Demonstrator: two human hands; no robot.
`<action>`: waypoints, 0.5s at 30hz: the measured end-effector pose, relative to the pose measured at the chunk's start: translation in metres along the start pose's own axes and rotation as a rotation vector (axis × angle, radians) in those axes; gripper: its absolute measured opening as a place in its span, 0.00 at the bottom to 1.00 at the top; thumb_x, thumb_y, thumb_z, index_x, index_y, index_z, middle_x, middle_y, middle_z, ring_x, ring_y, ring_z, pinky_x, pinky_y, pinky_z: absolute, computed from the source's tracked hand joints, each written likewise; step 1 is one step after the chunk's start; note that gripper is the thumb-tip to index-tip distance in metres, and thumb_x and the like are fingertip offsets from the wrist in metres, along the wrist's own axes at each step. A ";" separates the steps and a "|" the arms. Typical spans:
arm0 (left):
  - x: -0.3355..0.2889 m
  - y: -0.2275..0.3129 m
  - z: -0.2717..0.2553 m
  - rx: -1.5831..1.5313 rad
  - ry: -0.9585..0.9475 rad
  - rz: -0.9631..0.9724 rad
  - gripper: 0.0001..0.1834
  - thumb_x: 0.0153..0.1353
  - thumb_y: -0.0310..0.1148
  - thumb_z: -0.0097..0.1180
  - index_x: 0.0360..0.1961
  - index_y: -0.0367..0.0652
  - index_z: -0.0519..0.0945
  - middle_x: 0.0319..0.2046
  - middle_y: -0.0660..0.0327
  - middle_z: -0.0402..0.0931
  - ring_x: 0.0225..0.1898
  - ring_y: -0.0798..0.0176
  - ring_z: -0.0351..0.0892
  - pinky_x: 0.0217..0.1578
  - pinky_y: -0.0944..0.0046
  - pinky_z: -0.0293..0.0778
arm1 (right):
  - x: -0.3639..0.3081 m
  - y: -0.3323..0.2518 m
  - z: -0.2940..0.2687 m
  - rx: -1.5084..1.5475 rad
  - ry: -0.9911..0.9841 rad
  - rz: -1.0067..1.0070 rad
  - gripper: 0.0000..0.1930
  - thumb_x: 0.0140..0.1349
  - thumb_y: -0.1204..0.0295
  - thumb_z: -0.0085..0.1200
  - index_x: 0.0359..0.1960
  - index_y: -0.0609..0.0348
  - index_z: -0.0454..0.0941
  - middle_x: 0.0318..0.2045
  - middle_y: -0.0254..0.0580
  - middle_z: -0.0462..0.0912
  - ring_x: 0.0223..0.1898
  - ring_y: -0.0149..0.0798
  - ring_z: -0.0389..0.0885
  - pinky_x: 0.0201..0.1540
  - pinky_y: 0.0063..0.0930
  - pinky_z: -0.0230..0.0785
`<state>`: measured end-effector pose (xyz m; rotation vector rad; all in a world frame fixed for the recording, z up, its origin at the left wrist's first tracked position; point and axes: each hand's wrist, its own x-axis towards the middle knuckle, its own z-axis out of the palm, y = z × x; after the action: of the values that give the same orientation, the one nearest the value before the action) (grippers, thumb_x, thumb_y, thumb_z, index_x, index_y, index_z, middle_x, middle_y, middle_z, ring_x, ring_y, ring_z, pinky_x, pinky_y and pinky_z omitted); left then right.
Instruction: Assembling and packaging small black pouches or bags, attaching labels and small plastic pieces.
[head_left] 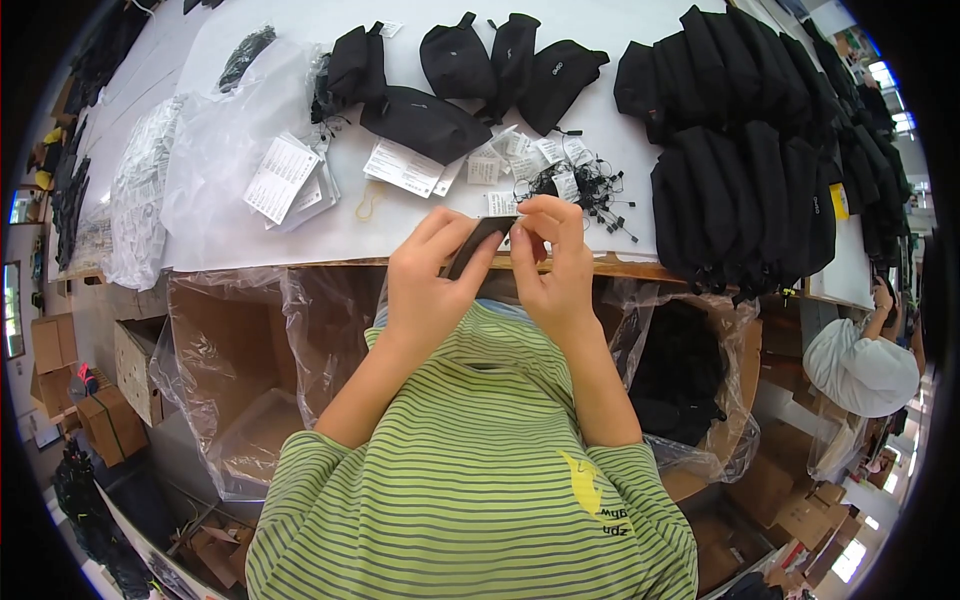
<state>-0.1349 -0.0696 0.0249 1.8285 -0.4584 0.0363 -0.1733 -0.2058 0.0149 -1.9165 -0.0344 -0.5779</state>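
Note:
At the table's near edge, my left hand (425,275) is closed around a small black fabric pouch (474,247), its thumb lying along the cloth. My right hand (560,270) is at the pouch's right end, thumb and fingers pinched together. What those fingertips hold is too small to make out. Just beyond my hands lie white printed tags (405,167) and a tangled heap of black cords with small plastic ends (598,190). Several loose black pouches (425,122) are spread behind the tags.
Rows of black pouches (735,200) fill the table's right side. Clear plastic bags (235,130) and a tag stack (283,178) lie left. Plastic-lined cartons (225,340) stand below the edge, the right one holding black goods (680,360). Another person (860,365) works far right.

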 end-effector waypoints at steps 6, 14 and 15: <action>0.004 -0.005 -0.002 0.150 0.017 0.207 0.10 0.51 0.23 0.63 0.37 0.41 0.83 0.27 0.61 0.74 0.28 0.64 0.73 0.28 0.67 0.70 | 0.001 0.004 -0.006 0.167 -0.059 0.161 0.13 0.60 0.82 0.49 0.44 0.59 0.63 0.20 0.35 0.74 0.18 0.24 0.65 0.21 0.19 0.58; 0.004 -0.004 -0.003 0.139 -0.008 0.221 0.14 0.49 0.22 0.64 0.38 0.46 0.85 0.27 0.63 0.74 0.28 0.65 0.73 0.28 0.67 0.70 | 0.002 0.007 -0.007 0.177 -0.054 0.135 0.13 0.61 0.81 0.50 0.46 0.59 0.64 0.20 0.35 0.76 0.19 0.24 0.67 0.23 0.17 0.59; 0.004 -0.003 -0.003 0.139 -0.008 0.221 0.14 0.49 0.22 0.64 0.38 0.46 0.85 0.27 0.63 0.74 0.28 0.65 0.73 0.28 0.67 0.70 | 0.002 0.006 -0.007 0.201 -0.027 0.118 0.13 0.61 0.80 0.52 0.46 0.59 0.66 0.21 0.35 0.76 0.19 0.24 0.69 0.24 0.17 0.60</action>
<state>-0.1291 -0.0669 0.0242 1.9064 -0.6757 0.2171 -0.1720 -0.2148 0.0123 -1.7184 0.0037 -0.4520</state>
